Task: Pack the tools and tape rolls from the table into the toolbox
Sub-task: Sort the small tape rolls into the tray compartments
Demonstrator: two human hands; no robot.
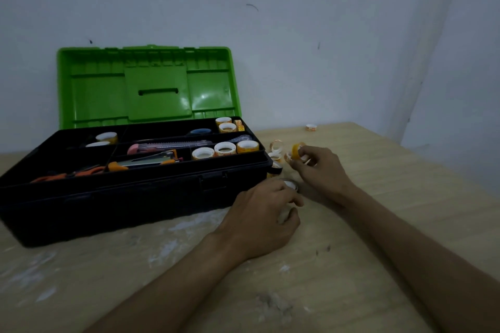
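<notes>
The packing is well along, and the step in hand looks like gathering the last tape rolls. The right hand [319,167] is pinching a small orange tape roll [297,150] between thumb and fingertips, just above the counter and just beside the right end of the black plastic toolbox [135,192]. The left hand [262,216] is curling its fingers round a pale tape roll [290,185] lying on the counter near the toolbox's front corner. A few more small orange-and-white loose rolls [276,155] are sitting between the two hands and the box.

The toolbox's green hinged lid [151,89] is standing open. Its tray is already holding rolls, a cutter and orange-handled tools. The next move probably calls for lifting both rolls over the rim into a compartment with room left. One stray small roll [311,127] is waiting well apart, near the wall.

The light wooden counter [378,238] is showing white smears and dust. It is standing in a corner of plain, dimly lit grey-white walls [270,21].
</notes>
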